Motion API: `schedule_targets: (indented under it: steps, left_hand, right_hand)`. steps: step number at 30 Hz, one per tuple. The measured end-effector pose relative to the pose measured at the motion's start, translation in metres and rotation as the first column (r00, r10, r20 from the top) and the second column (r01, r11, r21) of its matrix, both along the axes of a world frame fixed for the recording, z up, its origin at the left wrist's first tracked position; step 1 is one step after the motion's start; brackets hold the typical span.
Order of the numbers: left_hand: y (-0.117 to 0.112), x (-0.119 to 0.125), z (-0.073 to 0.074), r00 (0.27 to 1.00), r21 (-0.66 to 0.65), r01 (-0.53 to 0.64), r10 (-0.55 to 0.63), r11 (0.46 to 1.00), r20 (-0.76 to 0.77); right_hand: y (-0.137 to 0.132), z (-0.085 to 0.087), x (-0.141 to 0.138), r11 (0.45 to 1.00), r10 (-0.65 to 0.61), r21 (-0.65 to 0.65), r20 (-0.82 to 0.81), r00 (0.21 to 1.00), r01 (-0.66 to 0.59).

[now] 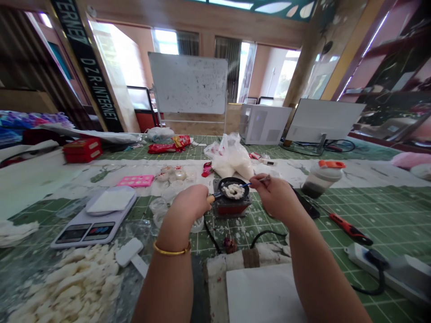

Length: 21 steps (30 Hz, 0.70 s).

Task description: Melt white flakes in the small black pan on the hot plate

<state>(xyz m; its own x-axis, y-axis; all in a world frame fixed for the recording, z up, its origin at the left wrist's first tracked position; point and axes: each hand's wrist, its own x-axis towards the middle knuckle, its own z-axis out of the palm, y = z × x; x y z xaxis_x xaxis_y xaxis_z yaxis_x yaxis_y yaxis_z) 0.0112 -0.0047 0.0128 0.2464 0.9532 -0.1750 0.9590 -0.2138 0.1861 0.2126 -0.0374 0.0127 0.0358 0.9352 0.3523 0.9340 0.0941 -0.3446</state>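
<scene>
My left hand [192,202] is closed around the wooden handle of a small black frying pan [248,194]. The pan rests on a small heater with a red front [232,209]. White lumpy material [234,191] lies in the pan. In my right hand [272,194] is a thin blue stick-like tool [246,184], its far end at the white lumps; what kind of tool it is I cannot make out. Clear plastic cups [158,206] stand left of the pan, partly behind my left hand. Behind the pan sits a plastic bag of white material [232,161].
At left are a kitchen scale [94,220], a pink mould [136,180] and a heap of white crumbly pieces [70,287]. At right stand a shaker cup with an orange lid [321,177], a red-black screwdriver [350,228] and a power strip [387,273]. A cable [211,234] runs before the heater.
</scene>
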Motion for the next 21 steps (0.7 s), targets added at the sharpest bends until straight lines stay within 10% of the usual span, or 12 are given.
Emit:
schedule_targets:
  steps: [21]
  left_hand:
    - [-0.0010,-0.0006,0.0020,1.000,0.001,-0.004,0.004,1.000,0.009]
  right_hand:
    - [-0.0006,-0.0029,-0.0061,0.995,0.091,-0.039,0.021,0.996,-0.090]
